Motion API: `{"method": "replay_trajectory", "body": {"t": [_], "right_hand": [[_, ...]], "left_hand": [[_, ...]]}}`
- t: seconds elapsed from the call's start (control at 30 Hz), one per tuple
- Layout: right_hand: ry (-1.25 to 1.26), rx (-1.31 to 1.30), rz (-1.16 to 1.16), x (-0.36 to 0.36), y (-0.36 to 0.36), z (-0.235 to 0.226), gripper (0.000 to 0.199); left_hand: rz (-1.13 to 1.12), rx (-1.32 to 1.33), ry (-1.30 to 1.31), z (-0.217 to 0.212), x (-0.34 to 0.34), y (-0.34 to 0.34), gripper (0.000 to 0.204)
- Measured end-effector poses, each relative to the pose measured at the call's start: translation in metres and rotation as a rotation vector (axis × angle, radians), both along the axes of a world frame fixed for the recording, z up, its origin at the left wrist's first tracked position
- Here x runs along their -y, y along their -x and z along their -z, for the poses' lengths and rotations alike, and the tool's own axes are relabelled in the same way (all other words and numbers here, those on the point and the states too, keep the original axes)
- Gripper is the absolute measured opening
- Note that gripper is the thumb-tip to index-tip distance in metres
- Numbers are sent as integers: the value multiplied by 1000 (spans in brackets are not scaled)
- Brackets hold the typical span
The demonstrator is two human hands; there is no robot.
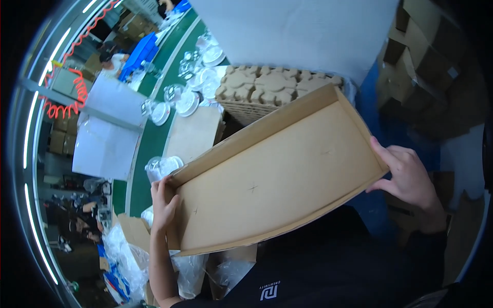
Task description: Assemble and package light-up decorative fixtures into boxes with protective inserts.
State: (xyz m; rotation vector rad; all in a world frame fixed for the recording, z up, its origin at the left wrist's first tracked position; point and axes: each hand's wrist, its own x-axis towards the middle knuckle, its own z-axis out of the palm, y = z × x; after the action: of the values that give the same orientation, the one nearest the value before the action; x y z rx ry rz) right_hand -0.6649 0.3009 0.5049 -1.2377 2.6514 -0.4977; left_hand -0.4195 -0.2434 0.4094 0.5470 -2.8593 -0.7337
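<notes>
L hand [165,206] pinching one end, R hand [409,174] the other, and the shallow cardboard tray [287,172] tilts nr the pulp stack [259,84], poss. clipping it if either grip slips!

Green bench [150,139]: clear plastic containers [174,93], white round pieces [187,104], pale flat board [192,133]

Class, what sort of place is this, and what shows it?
Probably a factory packing area: there is a long green worktop, a stack of moulded pulp trays, and a shallow cardboard tray being held.
</notes>
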Motion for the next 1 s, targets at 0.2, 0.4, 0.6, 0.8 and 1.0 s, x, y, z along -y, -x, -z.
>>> {"method": "replay_trajectory", "body": {"t": [0.2, 0.4, 0.6, 0.8, 1.0], "right_hand": [[144, 18, 3, -5, 1, 18, 106], [453, 191, 109, -15, -3, 35, 108], [462, 130, 91, -17, -1, 38, 107], [399, 168, 86, -14, 1, 24, 105], [291, 267, 139, -4, 8, 33, 98]], "left_hand": [[0, -23, 86, -9, -12, -13, 56], [-4, 73, 185, -20, -18, -1, 37], [272, 121, 568, -55, -31, 68, 32], [517, 425, 20, -33, -132, 213, 82], [585, 256, 0, -5, -174, 266, 48]]}}
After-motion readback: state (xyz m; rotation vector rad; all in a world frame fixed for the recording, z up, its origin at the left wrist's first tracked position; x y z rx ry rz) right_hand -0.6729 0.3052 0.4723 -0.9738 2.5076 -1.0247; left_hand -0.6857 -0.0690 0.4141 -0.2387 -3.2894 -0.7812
